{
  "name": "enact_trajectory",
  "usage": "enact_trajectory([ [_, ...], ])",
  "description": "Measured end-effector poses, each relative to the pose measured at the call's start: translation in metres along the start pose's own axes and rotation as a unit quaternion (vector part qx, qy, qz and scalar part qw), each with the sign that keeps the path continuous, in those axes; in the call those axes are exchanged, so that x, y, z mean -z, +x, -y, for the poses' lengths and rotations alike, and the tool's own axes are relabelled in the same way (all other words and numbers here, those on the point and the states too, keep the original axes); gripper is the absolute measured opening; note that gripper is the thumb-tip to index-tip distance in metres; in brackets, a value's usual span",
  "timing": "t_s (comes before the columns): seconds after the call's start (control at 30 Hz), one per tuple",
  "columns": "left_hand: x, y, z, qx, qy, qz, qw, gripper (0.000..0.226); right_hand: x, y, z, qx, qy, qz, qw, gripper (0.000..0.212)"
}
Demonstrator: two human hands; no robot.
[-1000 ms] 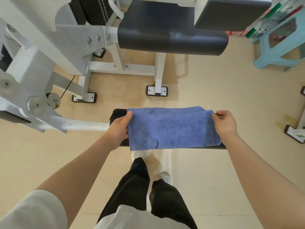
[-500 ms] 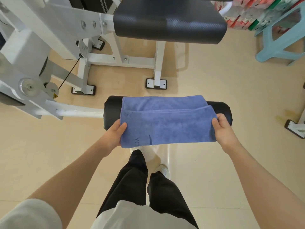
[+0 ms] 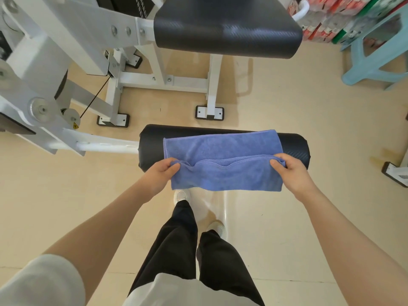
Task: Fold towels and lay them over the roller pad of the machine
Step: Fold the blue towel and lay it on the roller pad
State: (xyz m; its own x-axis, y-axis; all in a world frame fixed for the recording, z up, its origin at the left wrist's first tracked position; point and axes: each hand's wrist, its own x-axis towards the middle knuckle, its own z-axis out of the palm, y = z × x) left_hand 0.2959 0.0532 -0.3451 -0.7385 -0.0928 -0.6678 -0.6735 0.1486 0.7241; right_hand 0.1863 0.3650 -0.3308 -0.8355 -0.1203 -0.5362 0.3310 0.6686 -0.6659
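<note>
Both grips pinch: left hand (image 3: 160, 176) and right hand (image 3: 291, 172) hold blue towel (image 3: 223, 160) ends over roller pad (image 3: 293, 143).

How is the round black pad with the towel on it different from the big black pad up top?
The roller pad is a round cylinder; the seat pad is flat and wide. The roller pad wears a blue towel; the seat pad is bare. The roller pad sits nearer the person. Both are black and padded.

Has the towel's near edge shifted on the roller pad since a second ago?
Yes. The blue towel now hangs less far below the roller pad; more pad shows at both ends.
</note>
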Motion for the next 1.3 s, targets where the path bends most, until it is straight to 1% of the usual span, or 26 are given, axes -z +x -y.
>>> enact_trajectory([
  [0.07,0.008,-0.003,-0.004,-0.015,-0.073,0.036,0.997,0.017,0.007,-0.001,0.008,0.000,0.070,0.027,0.997,0.018],
  [0.13,0.019,-0.005,-0.011,-0.023,-0.156,0.064,0.985,0.015,0.019,-0.001,0.019,-0.018,0.147,0.032,0.988,0.016],
  [0.17,0.024,-0.006,-0.015,-0.023,-0.180,0.071,0.981,0.015,0.024,0.001,0.024,-0.022,0.169,0.030,0.985,0.016],
  [0.23,0.027,-0.001,-0.023,-0.026,-0.177,0.061,0.982,0.012,0.031,0.010,0.033,-0.018,0.191,0.017,0.981,0.012],
  [0.27,0.027,0.003,-0.027,-0.028,-0.150,0.039,0.987,0.014,0.030,0.016,0.037,-0.016,0.194,0.006,0.981,0.010],
  [0.3,0.025,0.008,-0.031,-0.025,-0.120,0.006,0.992,0.018,0.028,0.023,0.040,-0.014,0.182,-0.008,0.983,0.015],
  [0.37,0.024,0.020,-0.034,-0.019,-0.070,-0.067,0.995,0.021,0.020,0.037,0.042,-0.019,0.134,-0.033,0.990,0.016],
  [0.43,0.026,0.028,-0.035,-0.020,-0.022,-0.109,0.994,0.020,0.012,0.048,0.042,-0.025,0.085,-0.057,0.994,0.013],
  [0.5,0.027,0.032,-0.035,-0.017,0.026,-0.119,0.992,0.017,0.008,0.057,0.041,-0.031,0.047,-0.075,0.996,0.014],
  [0.57,0.027,0.033,-0.036,-0.019,0.061,-0.124,0.990,0.016,0.006,0.062,0.042,-0.033,0.003,-0.086,0.996,0.019],
  [0.63,0.027,0.033,-0.037,-0.030,0.089,-0.119,0.988,0.015,0.004,0.063,0.044,-0.032,-0.043,-0.098,0.994,0.022],
  [0.77,0.029,0.027,-0.035,-0.005,0.084,-0.081,0.993,0.018,0.000,0.062,0.045,-0.025,-0.082,-0.113,0.990,0.020],
  [0.8,0.029,0.026,-0.034,-0.002,0.102,-0.074,0.992,0.019,0.000,0.062,0.046,-0.023,-0.085,-0.113,0.990,0.020],
  [0.83,0.031,0.026,-0.032,-0.015,0.152,-0.076,0.985,0.019,-0.001,0.061,0.047,-0.018,-0.089,-0.110,0.990,0.021],
  [0.87,0.031,0.027,-0.029,-0.042,0.220,-0.093,0.970,0.020,-0.001,0.061,0.046,-0.016,-0.093,-0.106,0.990,0.022],
  [0.9,0.031,0.028,-0.026,-0.075,0.277,-0.116,0.951,0.019,0.000,0.062,0.045,-0.013,-0.093,-0.099,0.991,0.024],
  [0.93,0.030,0.029,-0.025,-0.105,0.310,-0.140,0.934,0.016,0.000,0.062,0.043,-0.017,-0.086,-0.094,0.992,0.025],
  [1.0,0.028,0.033,-0.025,-0.146,0.340,-0.178,0.912,0.015,0.002,0.062,0.041,-0.043,-0.053,-0.078,0.995,0.021],
  [1.07,0.026,0.036,-0.029,-0.158,0.366,-0.187,0.898,0.016,0.003,0.062,0.041,-0.061,-0.047,-0.059,0.995,0.018],
  [1.13,0.026,0.039,-0.034,-0.138,0.385,-0.168,0.897,0.018,0.008,0.060,0.044,-0.067,-0.024,-0.028,0.997,0.017],
  [1.2,0.027,0.042,-0.040,-0.115,0.411,-0.137,0.894,0.018,0.014,0.059,0.046,-0.068,0.004,0.001,0.998,0.020],
  [1.3,0.029,0.044,-0.050,-0.103,0.415,-0.115,0.897,0.012,0.025,0.059,0.046,-0.057,0.085,0.015,0.995,0.016],
])
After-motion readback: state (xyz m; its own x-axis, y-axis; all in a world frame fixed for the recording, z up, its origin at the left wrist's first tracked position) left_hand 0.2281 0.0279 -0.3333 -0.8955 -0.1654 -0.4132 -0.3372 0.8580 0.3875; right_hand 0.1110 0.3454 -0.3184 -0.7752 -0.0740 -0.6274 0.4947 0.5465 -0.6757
